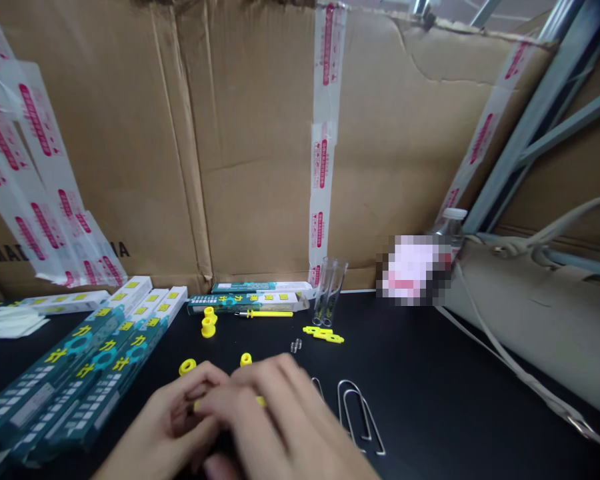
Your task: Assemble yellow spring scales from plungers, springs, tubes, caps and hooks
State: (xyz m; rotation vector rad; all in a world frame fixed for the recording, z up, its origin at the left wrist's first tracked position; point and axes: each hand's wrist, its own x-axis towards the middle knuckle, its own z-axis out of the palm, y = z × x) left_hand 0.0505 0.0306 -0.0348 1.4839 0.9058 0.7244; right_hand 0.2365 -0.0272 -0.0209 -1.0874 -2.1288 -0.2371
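Note:
Low in the middle of the view, my left hand [173,423] and my right hand [275,417] meet over the black tabletop [430,373]. Both have their fingers curled together around a small yellow plastic part [260,401], of which only slivers show. Loose yellow rings lie just beyond the hands: one yellow ring [187,366] to the left, another yellow ring [246,359] in the middle, and a stacked yellow pair [209,322] farther back. A yellow-handled pen tool [265,313] and flat yellow clips [324,334] lie farther off.
Three teal boxes [80,373] lie side by side at the left. A clear plastic tube [329,292] leans by the cardboard wall [250,147]. Large wire paper clips [357,413] rest right of my hands. A small spring [295,345], a bottle [450,227] and cables [510,367] sit right.

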